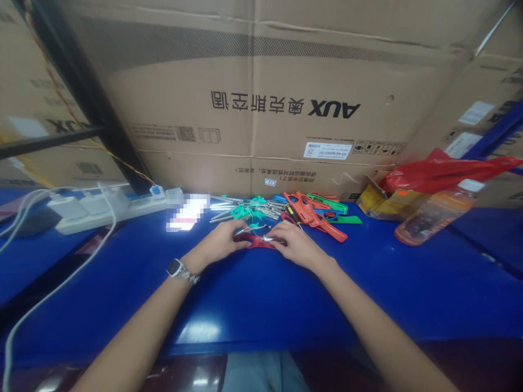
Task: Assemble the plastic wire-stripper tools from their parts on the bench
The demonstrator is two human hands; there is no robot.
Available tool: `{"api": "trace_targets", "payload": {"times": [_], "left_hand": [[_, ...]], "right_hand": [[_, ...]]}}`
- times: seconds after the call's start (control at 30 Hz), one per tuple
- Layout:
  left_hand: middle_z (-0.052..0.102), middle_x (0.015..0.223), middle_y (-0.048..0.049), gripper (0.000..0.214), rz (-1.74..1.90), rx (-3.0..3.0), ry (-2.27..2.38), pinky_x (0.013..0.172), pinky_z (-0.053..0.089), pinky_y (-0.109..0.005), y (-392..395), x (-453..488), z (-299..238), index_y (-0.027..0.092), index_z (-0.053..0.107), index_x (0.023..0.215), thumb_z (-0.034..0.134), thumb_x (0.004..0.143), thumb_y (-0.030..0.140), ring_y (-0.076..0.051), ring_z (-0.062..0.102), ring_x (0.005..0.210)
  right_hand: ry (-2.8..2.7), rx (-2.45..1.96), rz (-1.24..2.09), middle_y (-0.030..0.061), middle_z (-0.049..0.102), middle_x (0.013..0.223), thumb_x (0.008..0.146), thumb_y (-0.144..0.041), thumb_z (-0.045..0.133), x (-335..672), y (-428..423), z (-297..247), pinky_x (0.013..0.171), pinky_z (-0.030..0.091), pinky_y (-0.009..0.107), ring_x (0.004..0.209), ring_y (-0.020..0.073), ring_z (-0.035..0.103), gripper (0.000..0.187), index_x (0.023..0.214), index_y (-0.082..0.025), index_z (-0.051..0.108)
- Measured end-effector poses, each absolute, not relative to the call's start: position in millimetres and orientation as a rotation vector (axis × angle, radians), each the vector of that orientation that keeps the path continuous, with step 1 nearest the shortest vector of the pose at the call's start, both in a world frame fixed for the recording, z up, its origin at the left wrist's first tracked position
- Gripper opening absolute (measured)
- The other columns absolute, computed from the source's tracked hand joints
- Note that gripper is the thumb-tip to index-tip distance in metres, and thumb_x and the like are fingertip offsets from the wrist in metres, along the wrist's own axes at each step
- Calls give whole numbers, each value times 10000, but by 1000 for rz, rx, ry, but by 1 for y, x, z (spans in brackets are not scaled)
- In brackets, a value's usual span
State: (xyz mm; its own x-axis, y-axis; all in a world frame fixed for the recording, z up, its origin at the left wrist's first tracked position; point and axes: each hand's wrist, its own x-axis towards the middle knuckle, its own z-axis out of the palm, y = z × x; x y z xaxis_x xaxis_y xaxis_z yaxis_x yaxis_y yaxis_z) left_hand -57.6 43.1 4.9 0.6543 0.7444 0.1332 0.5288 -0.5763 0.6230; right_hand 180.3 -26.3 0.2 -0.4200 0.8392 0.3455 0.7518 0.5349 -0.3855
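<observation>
Left grip (237, 235) and right grip (286, 239) pinch opposite ends of red plastic shell (262, 244), over blue worktop (261, 299). Metal rods with green parts (223, 206) just beyond grips; orange shells (312, 213) beyond right grip, drink bottle (435, 215) farther right. Power strip (92, 219) well left of left grip.

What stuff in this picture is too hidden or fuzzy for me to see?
All in the head view:
Red piece: both ends, hidden by the left hand and right hand.
Bright rectangle: its picture, masked by blocky squares.
White label: most print, too small and blurred.
White cable: lower end, cut off by the lower left corner.
Yellow box: inside, covered by the red bag.
</observation>
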Motion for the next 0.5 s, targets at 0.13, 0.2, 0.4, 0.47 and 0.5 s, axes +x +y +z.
{"api": "trace_targets", "payload": {"times": [0.13,0.2,0.4,0.47,0.5], "left_hand": [[683,986,-42,322,523,2396,955,773,463,-317,43,-59,9,195,686,1007,718,803,442,-219,624,886],[677,981,-42,349,511,2415,943,767,464,-314,42,-59,10,196,697,988,745,777,470,-223,621,892],[664,998,-35,324,508,2412,955,772,464,-319,42,-59,7,209,680,1008,745,786,435,-225,619,895],[662,985,-26,320,521,2397,953,753,465,-316,43,-60,6,211,662,999,748,783,432,-218,619,868],[662,978,-21,318,526,2389,952,745,464,-314,44,-60,5,212,654,991,749,781,431,-216,619,860]], "right_hand": [[-2300,-1310,199,87,682,1034,937,-188,595,180,-26,-1,913,509,374,1001,211,601,194,1078,-185,728],[-2306,-1319,185,87,671,1021,942,-203,592,180,-26,0,901,510,373,987,212,597,193,1078,-190,728],[-2319,-1262,185,76,660,981,956,-202,576,180,-26,0,898,506,359,994,207,587,194,1084,-196,722],[-2308,-1245,186,72,661,962,955,-199,580,180,-26,0,886,510,353,979,202,591,188,1076,-193,724],[-2300,-1239,190,72,662,955,953,-198,584,180,-26,0,877,513,351,968,199,595,184,1069,-189,726]]}}
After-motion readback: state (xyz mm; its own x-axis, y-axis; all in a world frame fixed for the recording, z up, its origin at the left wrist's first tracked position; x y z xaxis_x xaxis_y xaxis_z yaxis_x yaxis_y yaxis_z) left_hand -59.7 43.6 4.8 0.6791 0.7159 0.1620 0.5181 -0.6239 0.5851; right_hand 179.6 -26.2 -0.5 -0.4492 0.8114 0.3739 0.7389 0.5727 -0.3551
